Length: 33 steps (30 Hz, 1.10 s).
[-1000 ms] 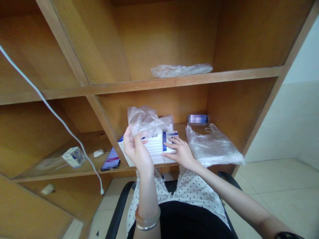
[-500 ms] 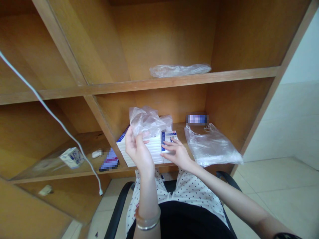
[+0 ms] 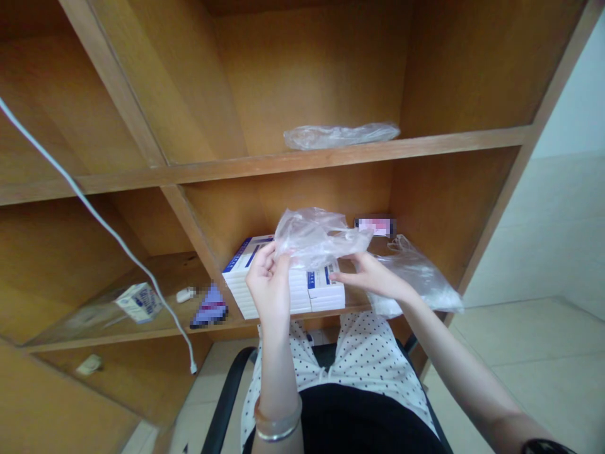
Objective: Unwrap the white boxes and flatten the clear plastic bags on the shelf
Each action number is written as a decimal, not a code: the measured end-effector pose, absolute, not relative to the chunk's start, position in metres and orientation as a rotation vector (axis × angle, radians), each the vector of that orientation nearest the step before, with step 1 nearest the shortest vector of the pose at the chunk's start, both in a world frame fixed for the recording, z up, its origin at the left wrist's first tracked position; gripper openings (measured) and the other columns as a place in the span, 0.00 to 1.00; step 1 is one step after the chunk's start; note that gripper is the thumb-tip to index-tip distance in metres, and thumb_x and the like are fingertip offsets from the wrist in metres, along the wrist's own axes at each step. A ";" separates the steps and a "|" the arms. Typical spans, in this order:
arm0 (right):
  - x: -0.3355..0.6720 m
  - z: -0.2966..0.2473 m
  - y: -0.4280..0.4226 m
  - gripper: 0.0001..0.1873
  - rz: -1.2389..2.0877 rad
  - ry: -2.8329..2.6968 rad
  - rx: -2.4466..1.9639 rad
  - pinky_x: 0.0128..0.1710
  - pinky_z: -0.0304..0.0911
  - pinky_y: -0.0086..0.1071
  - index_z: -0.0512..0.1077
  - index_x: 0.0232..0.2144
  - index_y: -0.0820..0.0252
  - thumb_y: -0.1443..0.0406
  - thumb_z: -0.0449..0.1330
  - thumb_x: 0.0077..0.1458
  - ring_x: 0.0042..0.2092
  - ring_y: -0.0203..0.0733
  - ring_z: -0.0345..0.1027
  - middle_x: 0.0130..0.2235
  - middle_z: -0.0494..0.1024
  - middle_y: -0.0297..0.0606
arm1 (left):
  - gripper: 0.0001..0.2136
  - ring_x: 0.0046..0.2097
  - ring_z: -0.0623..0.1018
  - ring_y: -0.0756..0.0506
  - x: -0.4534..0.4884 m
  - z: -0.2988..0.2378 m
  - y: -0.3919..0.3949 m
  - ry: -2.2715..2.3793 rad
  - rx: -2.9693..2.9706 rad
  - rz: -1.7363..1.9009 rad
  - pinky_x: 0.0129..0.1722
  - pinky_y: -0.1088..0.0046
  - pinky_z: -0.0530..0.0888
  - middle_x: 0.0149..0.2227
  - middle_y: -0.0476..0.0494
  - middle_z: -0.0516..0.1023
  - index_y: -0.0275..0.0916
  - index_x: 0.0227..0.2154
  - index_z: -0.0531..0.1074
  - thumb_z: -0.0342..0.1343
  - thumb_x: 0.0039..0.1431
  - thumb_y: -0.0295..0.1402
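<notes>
A clear, crumpled plastic bag (image 3: 314,236) hangs over the stacked boxes. Its left edge is pinched between the thumb and fingers of my left hand (image 3: 270,280). My right hand (image 3: 375,275) is at the bag's right end, its thumb pointing left and apart from the fingers; the bag partly covers the fingertips. Below the bag stand white-and-blue boxes (image 3: 271,296) in flat stacks on the lower shelf. A smaller white-and-blue box (image 3: 326,291) sits at their right end, just left of my right thumb.
A filled clear plastic bag (image 3: 416,277) lies right on the same shelf, with a blurred packet (image 3: 375,227) behind it. Another folded plastic bag (image 3: 341,135) rests on the shelf above. A white cable (image 3: 108,236) hangs at left before a small box (image 3: 139,302).
My left hand has drawn the bag to the right over the boxes. My right hand has left the small box and moved right, up to the bag's right end.
</notes>
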State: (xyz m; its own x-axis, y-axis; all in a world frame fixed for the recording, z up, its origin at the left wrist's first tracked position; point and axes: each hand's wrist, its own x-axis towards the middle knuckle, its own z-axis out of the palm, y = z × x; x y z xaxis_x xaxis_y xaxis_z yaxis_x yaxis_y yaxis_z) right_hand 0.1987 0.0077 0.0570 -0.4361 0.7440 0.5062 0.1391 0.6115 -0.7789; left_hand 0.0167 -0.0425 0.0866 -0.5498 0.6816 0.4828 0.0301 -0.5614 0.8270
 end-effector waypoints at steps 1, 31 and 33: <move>0.207 0.061 0.006 0.28 0.825 -1.889 -0.709 0.59 0.56 0.50 0.69 0.52 0.55 0.59 0.66 0.47 0.55 0.51 0.65 0.52 0.73 0.39 | 0.16 0.34 0.78 0.48 0.018 0.087 -0.043 1.158 1.171 2.161 0.36 0.73 0.74 0.34 0.45 0.79 0.36 0.39 0.73 0.63 0.47 0.35; 0.210 0.082 -0.018 0.17 0.935 -2.036 -0.672 0.57 0.59 0.49 0.73 0.49 0.54 0.58 0.53 0.60 0.55 0.50 0.65 0.46 0.77 0.37 | 0.31 0.57 0.71 0.41 0.022 0.088 -0.044 1.004 1.253 2.196 0.54 0.65 0.71 0.53 0.39 0.72 0.42 0.53 0.63 0.66 0.44 0.30; 0.210 0.081 -0.018 0.18 0.869 -2.126 -0.657 0.57 0.60 0.48 0.71 0.51 0.53 0.59 0.52 0.60 0.54 0.49 0.65 0.48 0.75 0.37 | 0.26 0.55 0.72 0.41 0.020 0.087 -0.042 1.052 1.187 2.233 0.51 0.65 0.73 0.51 0.38 0.74 0.39 0.49 0.66 0.65 0.46 0.31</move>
State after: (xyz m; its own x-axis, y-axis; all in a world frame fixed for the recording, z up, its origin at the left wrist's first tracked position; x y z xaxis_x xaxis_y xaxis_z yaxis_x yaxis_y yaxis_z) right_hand 0.2099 -0.0181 0.0812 -0.5987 0.6723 0.4354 0.1746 0.6401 -0.7482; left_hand 0.0199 -0.0421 0.0866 -0.5592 0.6391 0.5281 0.0001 -0.6369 0.7709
